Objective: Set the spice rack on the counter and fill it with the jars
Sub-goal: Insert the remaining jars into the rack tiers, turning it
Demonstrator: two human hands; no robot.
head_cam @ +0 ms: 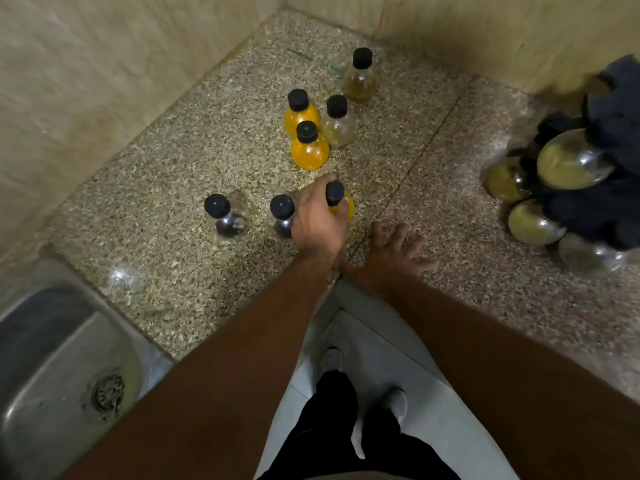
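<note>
left hand (320, 221) picking a yellow jar (343, 206) off the counter (194, 174)

its fingers wrap the jar's neck under the black cap, likely the easiest place to lift it. the right hand (393, 249) lies spread flat and empty on the stone, probably for balance. six more jars stand loose further back and left; the rack (602, 188), already part filled, sits at the far right, so the jar looks bound there.

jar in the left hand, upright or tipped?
Upright. The orange jar stands cap-up on the counter, with the left hand closed around its neck.
</note>
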